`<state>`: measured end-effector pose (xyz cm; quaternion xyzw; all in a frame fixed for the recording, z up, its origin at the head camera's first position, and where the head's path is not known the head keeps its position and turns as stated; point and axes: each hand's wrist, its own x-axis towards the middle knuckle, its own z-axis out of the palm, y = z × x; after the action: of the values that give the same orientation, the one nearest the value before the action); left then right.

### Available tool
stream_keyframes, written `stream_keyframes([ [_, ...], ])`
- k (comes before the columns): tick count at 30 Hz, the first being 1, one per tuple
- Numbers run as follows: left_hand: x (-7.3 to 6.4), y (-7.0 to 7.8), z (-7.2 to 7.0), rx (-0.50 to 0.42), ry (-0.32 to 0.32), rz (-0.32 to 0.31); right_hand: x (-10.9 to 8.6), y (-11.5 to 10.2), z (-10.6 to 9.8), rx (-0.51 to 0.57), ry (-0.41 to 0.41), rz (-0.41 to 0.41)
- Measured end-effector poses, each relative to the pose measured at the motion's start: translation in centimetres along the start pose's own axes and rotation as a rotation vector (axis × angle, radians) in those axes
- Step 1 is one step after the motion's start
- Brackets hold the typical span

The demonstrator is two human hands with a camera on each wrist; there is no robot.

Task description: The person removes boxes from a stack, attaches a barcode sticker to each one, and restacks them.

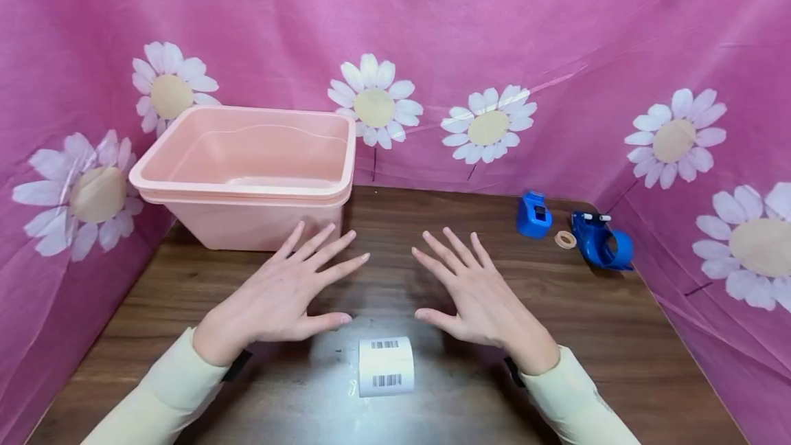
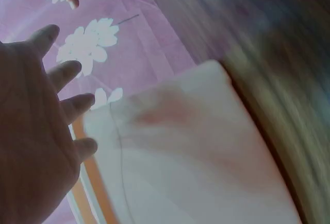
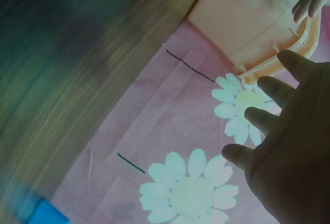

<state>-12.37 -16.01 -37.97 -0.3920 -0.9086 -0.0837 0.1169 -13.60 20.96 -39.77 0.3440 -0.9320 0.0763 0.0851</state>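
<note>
Both hands hover over the wooden table with fingers straight and spread, holding nothing. The left hand (image 1: 281,290) is in front of the pink bin (image 1: 247,222), its fingertips overlapping the bin's lower front in the head view. To the right, the right hand (image 1: 478,294) mirrors it, thumb pointing inward. Between and just below the hands lies a roll of white labels (image 1: 386,367) printed with barcodes. In the left wrist view, the left hand's fingers (image 2: 64,74) stretch out beside the bin's pale wall (image 2: 191,147). The right wrist view has the right hand (image 3: 289,126) spread before the flowered cloth.
At the back right of the table (image 1: 432,222) stand a small blue tape dispenser (image 1: 534,216), a narrow tan tape ring (image 1: 565,240) and a larger blue tape dispenser (image 1: 599,242). Pink cloth (image 1: 278,19) with white daisies hangs around the back and sides.
</note>
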Motion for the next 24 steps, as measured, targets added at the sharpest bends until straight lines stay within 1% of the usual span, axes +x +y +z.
stream_keyframes([
  [2, -0.1, -0.8, -0.7, 0.016, 0.026, 0.007, 0.1, 0.2, -0.4, 0.054, 0.004, 0.002],
  [3, -0.2, -1.3, -1.1, 0.02, 0.054, 0.011, 0.3, 0.4, -0.6, 0.089, 0.013, 0.003],
  [4, -0.3, -1.9, -1.6, 0.025, 0.093, 0.015, 0.5, 0.5, -0.9, 0.124, 0.026, 0.004],
  [5, -0.5, -2.6, -2.1, 0.028, 0.149, 0.02, 0.8, 0.6, -1.1, 0.164, 0.04, 0.004],
  [7, -1.1, -4.1, -3.2, 0.032, 0.314, 0.04, 1.7, 0.5, -1.3, 0.251, 0.059, 0.017],
  [8, -1.6, -4.9, -3.7, 0.031, 0.415, 0.039, 2.3, 0.3, -1.4, 0.294, 0.068, 0.028],
  [9, -1.9, -5.6, -4.2, 0.023, 0.52, 0.024, 3.0, 0.1, -1.4, 0.334, 0.08, 0.039],
  [11, -2.8, -7.1, -5.2, 0.005, 0.724, -0.045, 4.5, -0.6, -1.5, 0.407, 0.101, 0.061],
  [12, -3.1, -7.9, -5.6, -0.004, 0.817, -0.096, 5.3, -1.0, -1.4, 0.438, 0.112, 0.07],
  [14, -3.9, -9.5, -6.5, -0.048, 0.947, -0.237, 6.9, -1.7, -1.5, 0.489, 0.138, 0.083],
  [15, -4.3, -10.3, -6.8, -0.076, 0.988, -0.313, 7.8, -2.1, -1.5, 0.513, 0.155, 0.088],
  [17, -4.9, -11.9, -7.4, -0.128, 1.03, -0.457, 9.4, -2.8, -1.4, 0.566, 0.182, 0.119],
  [18, -5.2, -12.6, -7.6, -0.169, 1.036, -0.523, 10.2, -3.2, -1.4, 0.6, 0.194, 0.143],
  [19, -5.6, -13.3, -7.8, -0.215, 1.027, -0.587, 11.0, -3.6, -1.3, 0.634, 0.205, 0.17],
  [20, -5.9, -13.9, -7.9, -0.257, 1.01, -0.649, 11.7, -4.0, -1.3, 0.67, 0.218, 0.196],
  [21, -6.2, -14.4, -7.9, -0.321, 0.993, -0.704, 12.5, -4.4, -1.2, 0.712, 0.229, 0.223],
  [23, -6.9, -15.3, -7.9, -0.442, 0.94, -0.787, 13.8, -5.3, -1.1, 0.803, 0.25, 0.274],
  [24, -7.4, -15.7, -7.9, -0.492, 0.901, -0.82, 14.5, -5.7, -1.1, 0.843, 0.259, 0.291],
])
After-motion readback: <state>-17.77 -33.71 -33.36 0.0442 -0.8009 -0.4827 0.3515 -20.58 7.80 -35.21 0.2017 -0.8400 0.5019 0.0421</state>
